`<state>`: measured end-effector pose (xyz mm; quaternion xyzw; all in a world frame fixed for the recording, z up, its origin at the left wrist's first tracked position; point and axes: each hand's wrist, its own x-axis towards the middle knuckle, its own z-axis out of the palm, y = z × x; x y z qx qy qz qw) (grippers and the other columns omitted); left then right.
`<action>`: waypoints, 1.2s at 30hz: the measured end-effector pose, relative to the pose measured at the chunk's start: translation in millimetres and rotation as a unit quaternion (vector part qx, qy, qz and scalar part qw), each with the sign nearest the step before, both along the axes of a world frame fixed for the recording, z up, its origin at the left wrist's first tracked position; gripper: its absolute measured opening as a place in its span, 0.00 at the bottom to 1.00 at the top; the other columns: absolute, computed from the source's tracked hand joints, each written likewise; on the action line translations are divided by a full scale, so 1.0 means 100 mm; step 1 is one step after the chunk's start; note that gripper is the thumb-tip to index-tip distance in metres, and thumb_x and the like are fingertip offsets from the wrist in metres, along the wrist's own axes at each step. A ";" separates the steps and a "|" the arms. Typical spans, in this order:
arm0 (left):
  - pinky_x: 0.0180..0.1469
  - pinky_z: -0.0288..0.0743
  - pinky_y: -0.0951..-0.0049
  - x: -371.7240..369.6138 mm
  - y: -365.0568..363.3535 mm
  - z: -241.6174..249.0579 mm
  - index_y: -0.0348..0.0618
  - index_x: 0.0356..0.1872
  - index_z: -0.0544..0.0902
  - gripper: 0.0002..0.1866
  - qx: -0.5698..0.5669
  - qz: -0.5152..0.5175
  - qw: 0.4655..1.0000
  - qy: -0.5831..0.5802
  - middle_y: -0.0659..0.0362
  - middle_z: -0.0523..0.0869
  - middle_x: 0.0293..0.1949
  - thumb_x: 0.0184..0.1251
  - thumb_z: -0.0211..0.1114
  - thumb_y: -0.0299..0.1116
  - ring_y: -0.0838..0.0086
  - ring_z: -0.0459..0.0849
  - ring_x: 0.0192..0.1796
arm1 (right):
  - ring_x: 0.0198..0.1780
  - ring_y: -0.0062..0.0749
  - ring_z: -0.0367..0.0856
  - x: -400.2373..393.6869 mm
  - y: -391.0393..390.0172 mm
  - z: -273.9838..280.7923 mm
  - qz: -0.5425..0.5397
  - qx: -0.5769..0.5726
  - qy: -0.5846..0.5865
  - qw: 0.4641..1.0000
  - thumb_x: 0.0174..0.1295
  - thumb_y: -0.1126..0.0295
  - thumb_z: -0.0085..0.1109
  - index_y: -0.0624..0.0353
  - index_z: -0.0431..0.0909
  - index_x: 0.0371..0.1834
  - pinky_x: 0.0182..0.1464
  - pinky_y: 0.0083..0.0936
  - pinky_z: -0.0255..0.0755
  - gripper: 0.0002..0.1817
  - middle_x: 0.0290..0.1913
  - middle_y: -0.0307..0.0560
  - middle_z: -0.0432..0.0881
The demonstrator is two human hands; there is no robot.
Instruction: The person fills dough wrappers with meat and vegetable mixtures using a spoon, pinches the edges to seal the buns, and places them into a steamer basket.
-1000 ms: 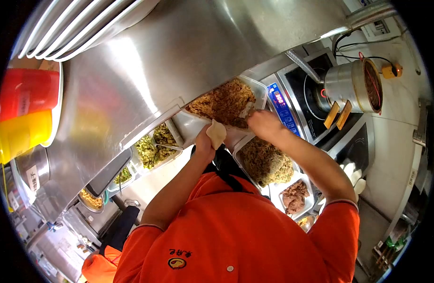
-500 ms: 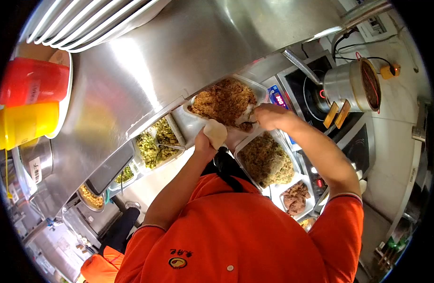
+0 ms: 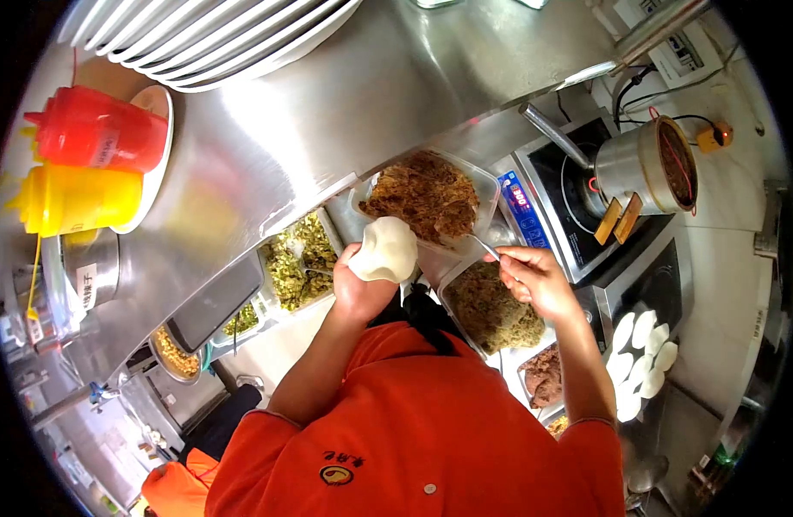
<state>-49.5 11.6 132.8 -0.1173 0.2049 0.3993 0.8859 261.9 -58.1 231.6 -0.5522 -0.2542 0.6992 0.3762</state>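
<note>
A round white dough wrapper (image 3: 385, 250) with a wavy edge rests in my left hand (image 3: 362, 291), whose fingers curl beneath it. My right hand (image 3: 537, 280) grips the handle of a metal spoon (image 3: 487, 248). The spoon's far end reaches the brown filling (image 3: 422, 196) in a clear plastic tub (image 3: 485, 185); its bowl is hard to make out. Below my right hand is a second tub of greenish-brown filling (image 3: 491, 310). A dark reddish filling (image 3: 543, 376) sits nearer my right arm, partly hidden by it.
Chopped green filling (image 3: 300, 258) lies at left under a steel shelf (image 3: 327, 112). Plates (image 3: 241, 43), a red bottle (image 3: 103, 133) and a yellow bottle (image 3: 78, 198) stand there. At right are a digital scale (image 3: 523, 209), a pot (image 3: 642, 164) on a cooker and several white pieces (image 3: 642, 353).
My right hand has drawn back toward me from the brown filling, showing more of the spoon. The dough wrapper now faces the camera more fully. The view has shifted, showing white pieces at right.
</note>
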 end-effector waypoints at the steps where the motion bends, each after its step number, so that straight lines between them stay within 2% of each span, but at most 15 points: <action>1: 0.77 0.66 0.47 0.05 0.02 0.09 0.36 0.70 0.75 0.30 0.016 0.007 1.000 -0.013 0.46 0.82 0.66 0.75 0.47 0.46 0.50 0.79 0.69 | 0.20 0.11 0.61 -0.07 -0.04 0.12 -0.010 0.011 0.009 1.000 0.80 0.73 0.56 0.68 0.84 0.59 0.21 0.14 0.52 0.13 0.26 0.35 0.76; 4: 0.79 0.64 0.45 0.21 0.08 0.30 0.34 0.72 0.73 0.30 0.083 0.013 0.996 -0.019 0.45 0.79 0.69 0.79 0.45 0.45 0.49 0.76 0.72 | 0.21 0.12 0.64 -0.27 -0.17 0.33 -0.020 0.077 -0.005 0.997 0.79 0.76 0.54 0.69 0.84 0.61 0.21 0.14 0.54 0.14 0.28 0.38 0.80; 6: 0.77 0.67 0.51 0.35 0.09 0.56 0.37 0.72 0.73 0.28 0.084 0.009 0.993 0.079 0.49 0.80 0.69 0.83 0.43 0.44 0.55 0.77 0.71 | 0.30 0.15 0.76 -0.45 -0.25 0.43 -0.020 0.130 -0.108 0.985 0.78 0.76 0.56 0.68 0.83 0.63 0.32 0.17 0.70 0.15 0.34 0.39 0.85; 8: 0.77 0.68 0.50 0.47 0.08 0.83 0.36 0.72 0.72 0.27 0.101 0.016 0.993 0.066 0.48 0.79 0.70 0.86 0.39 0.43 0.54 0.77 0.72 | 0.37 0.32 0.87 -0.57 -0.27 0.36 0.016 0.322 -0.307 0.895 0.71 0.80 0.59 0.67 0.82 0.64 0.40 0.27 0.80 0.18 0.43 0.54 0.89; 10: 0.77 0.68 0.49 0.51 0.06 0.96 0.35 0.73 0.72 0.28 0.054 -0.004 0.997 0.060 0.46 0.78 0.70 0.85 0.40 0.43 0.53 0.77 0.72 | 0.38 0.42 0.87 -0.68 -0.22 0.39 0.073 0.378 -0.436 0.813 0.66 0.82 0.61 0.66 0.82 0.66 0.41 0.33 0.83 0.23 0.44 0.56 0.86; 13: 0.76 0.70 0.48 0.52 0.03 1.02 0.34 0.72 0.72 0.27 0.059 0.001 0.997 0.050 0.44 0.78 0.69 0.86 0.41 0.43 0.52 0.78 0.71 | 0.38 0.46 0.86 -0.72 -0.30 0.33 0.090 0.420 -0.515 0.741 0.64 0.83 0.62 0.65 0.81 0.67 0.41 0.37 0.83 0.25 0.43 0.53 0.83; 19: 0.72 0.74 0.50 0.46 -0.02 0.95 0.36 0.67 0.75 0.24 0.084 0.023 0.995 0.055 0.48 0.82 0.63 0.87 0.44 0.44 0.56 0.81 0.65 | 0.38 0.44 0.85 -0.77 -0.36 0.44 0.064 0.454 -0.529 0.714 0.63 0.84 0.61 0.66 0.82 0.63 0.39 0.36 0.82 0.23 0.42 0.51 0.79; 23: 0.70 0.75 0.53 0.50 -0.07 1.06 0.38 0.66 0.76 0.24 0.115 0.043 0.982 0.140 0.51 0.85 0.59 0.87 0.46 0.47 0.58 0.82 0.62 | 0.35 0.43 0.84 -0.83 -0.38 0.53 0.062 0.434 -0.526 0.729 0.65 0.84 0.60 0.67 0.83 0.62 0.39 0.33 0.81 0.21 0.39 0.52 0.80; 25: 0.69 0.74 0.54 0.50 -0.08 1.06 0.38 0.66 0.76 0.25 0.135 0.052 0.973 0.178 0.52 0.84 0.59 0.87 0.46 0.49 0.59 0.82 0.63 | 0.31 0.35 0.82 -0.91 -0.45 0.65 -0.007 0.380 -0.393 0.838 0.70 0.82 0.58 0.68 0.84 0.59 0.37 0.28 0.79 0.16 0.33 0.49 0.80; 26: 0.69 0.74 0.54 0.49 -0.12 1.06 0.39 0.66 0.76 0.26 0.153 0.058 0.963 0.216 0.52 0.84 0.60 0.88 0.46 0.51 0.60 0.82 0.63 | 0.31 0.35 0.82 -0.92 -0.45 0.62 -0.007 0.377 -0.393 0.838 0.70 0.82 0.58 0.68 0.84 0.59 0.37 0.28 0.79 0.16 0.33 0.49 0.80; 28: 0.70 0.73 0.54 0.51 -0.21 1.20 0.39 0.66 0.76 0.28 0.130 0.057 0.960 0.243 0.54 0.84 0.60 0.87 0.47 0.55 0.61 0.81 0.64 | 0.29 0.25 0.78 -0.92 -0.42 0.53 0.088 0.179 -0.188 0.962 0.77 0.78 0.55 0.70 0.84 0.59 0.32 0.25 0.74 0.13 0.28 0.43 0.79; 29: 0.70 0.72 0.54 0.49 -0.23 1.23 0.40 0.67 0.76 0.29 0.139 0.063 0.964 0.217 0.54 0.84 0.61 0.87 0.47 0.55 0.61 0.81 0.65 | 0.29 0.15 0.73 -0.91 -0.43 0.52 0.064 0.118 -0.103 0.985 0.80 0.74 0.54 0.67 0.85 0.59 0.27 0.18 0.66 0.14 0.26 0.35 0.77; 30: 0.71 0.72 0.54 0.46 -0.23 1.26 0.40 0.67 0.77 0.29 0.146 0.072 0.968 0.192 0.54 0.84 0.61 0.87 0.47 0.55 0.61 0.80 0.66 | 0.29 0.15 0.73 -0.86 -0.42 0.53 0.064 0.119 -0.104 0.985 0.80 0.74 0.54 0.67 0.85 0.59 0.27 0.18 0.66 0.14 0.26 0.35 0.77; 32: 0.72 0.71 0.54 0.34 -0.19 1.26 0.40 0.66 0.78 0.28 0.132 0.060 0.978 0.147 0.53 0.85 0.61 0.88 0.46 0.53 0.61 0.81 0.66 | 0.25 0.12 0.68 -0.78 -0.40 0.55 0.041 -0.011 0.081 0.996 0.81 0.72 0.54 0.65 0.86 0.59 0.24 0.14 0.59 0.13 0.26 0.33 0.76; 36: 0.70 0.75 0.55 0.18 -0.12 0.84 0.38 0.61 0.81 0.22 0.139 0.044 0.988 0.058 0.51 0.86 0.58 0.86 0.50 0.45 0.58 0.83 0.65 | 0.22 0.10 0.63 -0.86 -0.36 0.46 0.056 -0.066 0.099 0.991 0.80 0.71 0.56 0.65 0.86 0.58 0.23 0.11 0.54 0.13 0.27 0.32 0.75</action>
